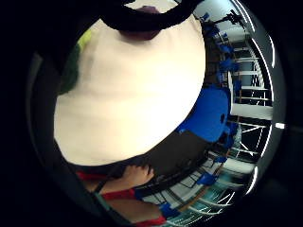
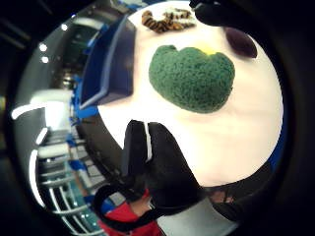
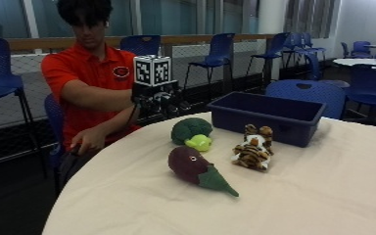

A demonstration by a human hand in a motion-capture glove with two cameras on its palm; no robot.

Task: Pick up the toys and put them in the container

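The gloved right hand (image 3: 156, 104) hangs in the air above the table's near edge on the person's side, just short of the broccoli toy (image 3: 192, 133), and its fingers (image 2: 162, 162) look relaxed, gripping nothing. This reads as the reach, the very first pick, since the container (image 3: 270, 116) shows no toys over its rim and all three lie on the table (image 3: 318, 196). Going left to right: the broccoli, a nubbly dark green head with a pale yellow-green stalk, lies nearest that hand; the eggplant toy (image 3: 198, 170), deep purple with a green pointed cap, lies nearer the front edge; the tiger toy (image 3: 253, 149), striped orange and black, sits just in front of the blue container, which stands toward the table's far edge. The thumb-side view puts the broccoli right under the palm, so the next move probably calls for dropping down, closing the fingers round that soft head, then carrying it across to the container.
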